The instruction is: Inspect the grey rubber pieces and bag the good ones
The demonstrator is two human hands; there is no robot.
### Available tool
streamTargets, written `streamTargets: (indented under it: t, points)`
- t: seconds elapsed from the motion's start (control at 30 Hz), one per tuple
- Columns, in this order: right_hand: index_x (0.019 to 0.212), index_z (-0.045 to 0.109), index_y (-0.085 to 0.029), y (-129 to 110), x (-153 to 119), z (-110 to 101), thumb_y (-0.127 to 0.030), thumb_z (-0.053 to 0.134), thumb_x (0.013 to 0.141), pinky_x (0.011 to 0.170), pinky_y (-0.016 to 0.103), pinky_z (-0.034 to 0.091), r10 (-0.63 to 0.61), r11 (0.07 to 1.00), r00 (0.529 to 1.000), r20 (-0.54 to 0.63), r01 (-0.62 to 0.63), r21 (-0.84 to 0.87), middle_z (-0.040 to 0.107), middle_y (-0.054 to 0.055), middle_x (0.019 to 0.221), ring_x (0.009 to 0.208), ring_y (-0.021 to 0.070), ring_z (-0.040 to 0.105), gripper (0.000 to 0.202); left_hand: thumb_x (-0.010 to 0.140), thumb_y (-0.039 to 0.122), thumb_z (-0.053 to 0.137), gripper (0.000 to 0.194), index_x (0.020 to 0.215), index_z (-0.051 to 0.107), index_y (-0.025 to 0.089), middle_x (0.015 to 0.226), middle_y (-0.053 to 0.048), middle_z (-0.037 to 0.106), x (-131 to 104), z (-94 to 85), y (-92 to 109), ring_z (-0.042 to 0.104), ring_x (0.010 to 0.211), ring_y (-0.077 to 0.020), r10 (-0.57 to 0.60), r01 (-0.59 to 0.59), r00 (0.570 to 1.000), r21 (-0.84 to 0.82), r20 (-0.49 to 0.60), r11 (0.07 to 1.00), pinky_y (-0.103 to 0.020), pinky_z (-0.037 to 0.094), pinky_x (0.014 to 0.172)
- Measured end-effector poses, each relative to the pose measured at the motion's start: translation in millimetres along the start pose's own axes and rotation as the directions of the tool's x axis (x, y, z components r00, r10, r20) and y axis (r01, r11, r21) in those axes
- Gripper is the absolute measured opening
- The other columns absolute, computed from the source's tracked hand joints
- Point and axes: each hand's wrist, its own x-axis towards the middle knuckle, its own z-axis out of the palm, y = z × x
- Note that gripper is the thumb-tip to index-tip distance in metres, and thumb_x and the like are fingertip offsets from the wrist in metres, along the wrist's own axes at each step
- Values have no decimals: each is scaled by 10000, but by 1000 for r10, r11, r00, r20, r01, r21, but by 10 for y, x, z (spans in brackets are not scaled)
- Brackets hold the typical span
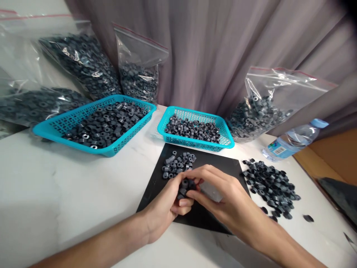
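My left hand (164, 201) is cupped, its fingers curled around several small dark grey ring-shaped pieces (184, 186). My right hand (227, 191) meets it from the right, thumb and fingers closed at the edge of those pieces; what it pinches is mostly hidden. Both hands are above a black mat (154, 186). Just beyond them on the mat lies a small heap of grey cylindrical pieces with holes (178, 163). Right of the mat, a larger pile of dark hollow caps or sleeves (275, 188) is spread on the white table.
Behind stand a large turquoise basket (110, 150) and a smaller turquoise basket (195, 143), both holding grey pieces. Zip bags (139, 78) of similar pieces lean at the back left, another bag (256, 115) at the right. A water bottle (295, 139) tilts near the table's right edge.
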Motion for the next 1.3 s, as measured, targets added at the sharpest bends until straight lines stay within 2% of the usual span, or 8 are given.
streamTargets:
  t: [0.23,0.37,0.47,0.67,0.8,1.0,1.13,1.3]
  points:
    - [1140,587,-214,131,126,-15,-206,500,1008,780,281,554,-47,991,959,-281,9,-136,679,49,998,893,167,666,159,932,384,529,312,774,576,118,708,-8,533,-39,4,63,295,460,-6,-57,55,996,40,62,998,-138,77,376]
    - [1184,615,-213,327,471,44,-138,432,1014,868,359,534,-112,958,993,-24,101,-267,672,86,1108,1035,212,632,261,938,419,509,359,777,593,110,734,-20,539,-68,12,77,308,468,-8,-38,31,996,89,81,996,-138,69,376]
    - [1208,626,-201,439,727,160,-99,443,996,849,332,521,-141,920,983,116,173,-352,673,102,1127,1058,215,634,298,927,401,531,334,761,578,116,724,-5,515,-81,9,81,296,466,-5,-20,14,997,91,71,996,-136,65,380]
    - [1044,706,-210,534,969,320,-110,546,947,668,269,450,-52,860,985,163,127,-494,713,92,962,875,212,668,212,884,399,616,319,723,505,148,647,53,411,-107,28,103,208,447,-1,-39,40,999,54,-19,998,-143,73,395]
    - [989,716,-199,554,976,321,-89,519,947,626,272,413,-35,851,987,154,110,-514,720,91,963,843,213,665,230,865,408,643,314,748,510,149,672,48,408,-123,34,91,230,471,-8,-40,40,999,81,0,996,-146,64,399]
    - [1029,705,-204,606,880,265,-111,514,970,697,273,455,-30,880,995,92,70,-470,727,63,1009,898,205,667,220,864,421,641,311,778,514,151,695,34,434,-125,50,57,255,482,-11,-75,74,997,129,3,989,-142,65,401]
    - [1001,725,-191,630,767,184,-106,569,949,812,286,493,-52,968,998,-38,41,-247,736,58,992,923,192,671,185,865,375,648,273,784,515,151,693,39,425,-127,43,42,256,483,-8,-81,79,997,129,10,989,-143,65,402]
    - [977,750,-218,539,558,-1,-155,658,908,791,300,518,40,998,989,-145,-48,-50,753,29,951,864,188,690,131,883,380,630,271,801,526,144,709,31,446,-121,36,34,253,484,-5,-58,59,998,131,-15,990,-141,71,403]
